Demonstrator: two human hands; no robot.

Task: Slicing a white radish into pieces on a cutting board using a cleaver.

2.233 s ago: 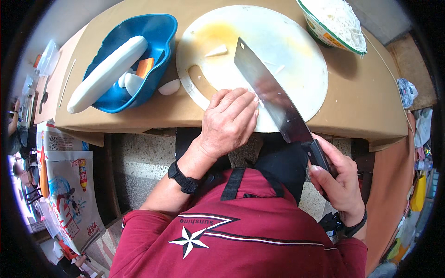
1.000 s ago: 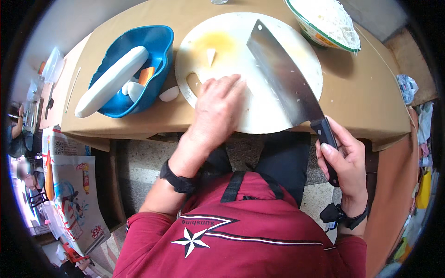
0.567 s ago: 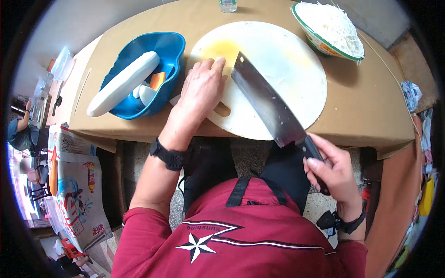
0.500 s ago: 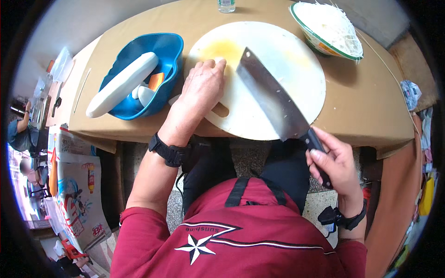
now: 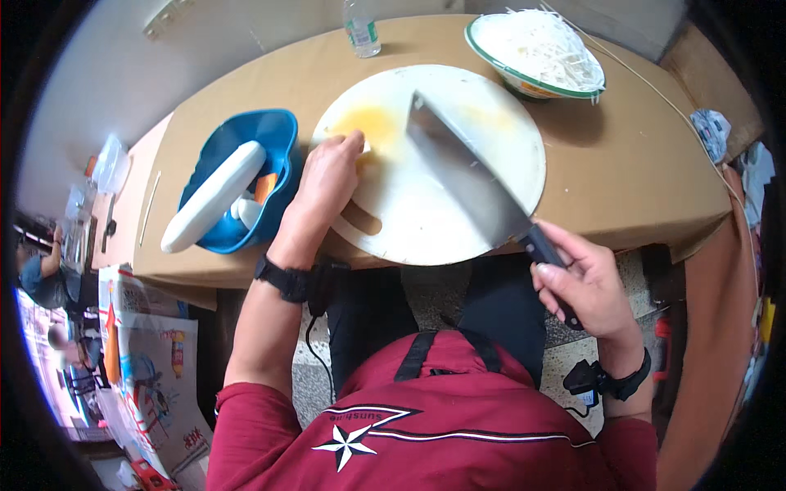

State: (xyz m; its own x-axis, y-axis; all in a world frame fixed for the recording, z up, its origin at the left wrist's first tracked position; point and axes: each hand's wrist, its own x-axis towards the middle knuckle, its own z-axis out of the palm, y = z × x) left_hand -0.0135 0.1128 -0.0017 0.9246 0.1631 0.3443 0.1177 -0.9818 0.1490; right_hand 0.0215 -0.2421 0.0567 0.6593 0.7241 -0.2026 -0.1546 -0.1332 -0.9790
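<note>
My left hand (image 5: 327, 176) is over the left side of the round white cutting board (image 5: 458, 131), fingers closed on a small white piece (image 5: 365, 147) above a yellow stain. My right hand (image 5: 581, 282) grips the black handle of a broad cleaver (image 5: 463, 168), whose blurred blade slants up and left across the board, a few white flecks on it. Left of the board, a blue plastic bowl (image 5: 280, 123) holds a long peeled white vegetable (image 5: 209, 199), an orange piece (image 5: 265, 187) and smaller white pieces (image 5: 246, 212).
A green-rimmed bowl (image 5: 509, 62) heaped with white shreds (image 5: 547, 45) stands behind the board on the brown-covered table (image 5: 639, 164), beside a clear bottle (image 5: 363, 33). A cord runs along the right edge. Two other people (image 5: 41, 270) are at the far left, beside cluttered surfaces.
My left hand has moved from the board's front middle to its left side, picking up the small piece. The cleaver stays in my right hand, shifted slightly. The camera view has tilted upward.
</note>
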